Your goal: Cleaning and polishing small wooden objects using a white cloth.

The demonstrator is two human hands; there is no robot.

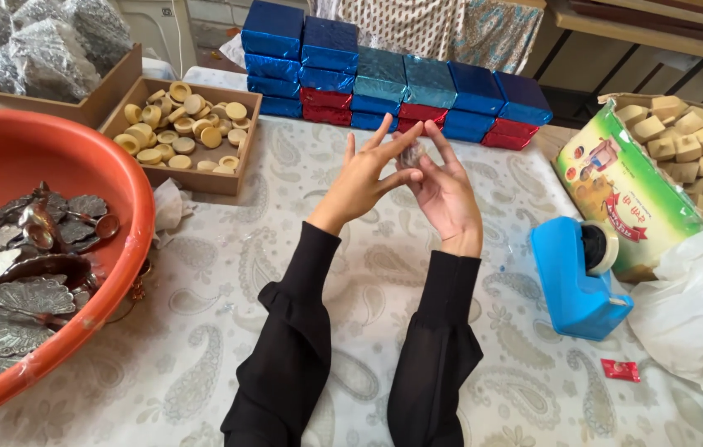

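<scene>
My left hand [365, 178] and my right hand [448, 194] are raised together over the middle of the table, both in black sleeves. Between their fingertips they pinch a small greyish, clear-wrapped object [412, 153]. The left hand's other fingers are spread upward. The right palm faces up under the object. Behind the hands stands a stack of blue and red foil-wrapped blocks [384, 79].
An orange basin [132, 211] of silver metal pieces sits at the left. A cardboard tray [202, 178] holds round tan discs. A blue tape dispenser [571, 285], a box of tan cubes [616, 190], a white plastic bag [695, 310] and a small red wrapper [620, 370] lie at the right.
</scene>
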